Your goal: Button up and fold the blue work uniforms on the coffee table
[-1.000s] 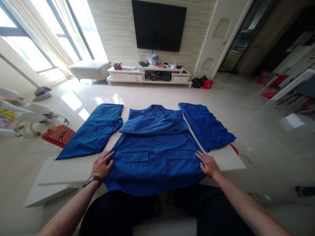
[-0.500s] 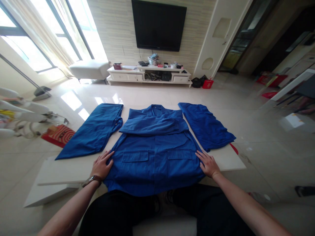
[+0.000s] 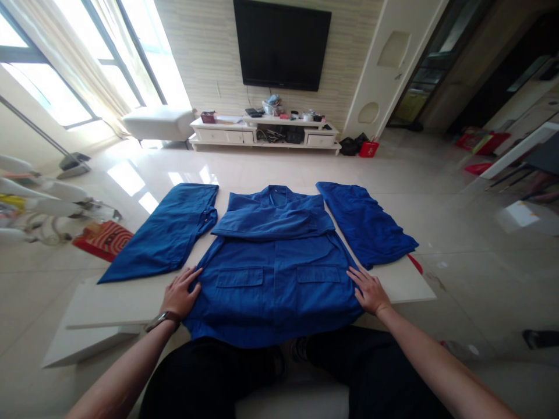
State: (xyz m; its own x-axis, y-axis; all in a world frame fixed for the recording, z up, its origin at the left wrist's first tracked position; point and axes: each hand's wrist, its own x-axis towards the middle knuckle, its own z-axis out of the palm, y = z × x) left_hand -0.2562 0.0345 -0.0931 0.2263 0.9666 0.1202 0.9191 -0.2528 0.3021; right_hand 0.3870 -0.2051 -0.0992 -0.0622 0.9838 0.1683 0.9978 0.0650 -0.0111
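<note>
A blue work jacket (image 3: 274, 291) lies front side up on a low white table (image 3: 117, 302), its sleeves folded across the chest and its collar at the far end. The lower hem hangs over the near edge, by my knees. My left hand (image 3: 180, 291) rests on the jacket's left edge, fingers stretched out. On the opposite edge lies my right hand (image 3: 367, 288), its fingers also extended, beside a pocket flap. Folded blue garments flank the jacket: one on the left (image 3: 163, 233), and a more wrinkled one on the right (image 3: 367, 224).
Beyond the table, a white TV stand (image 3: 238, 137) holds small items below a wall television (image 3: 282, 46). A pale bench (image 3: 159, 123) stands by the windows. A red bag (image 3: 102, 240) is at the left, and a white box (image 3: 524, 215) sits on the floor at right.
</note>
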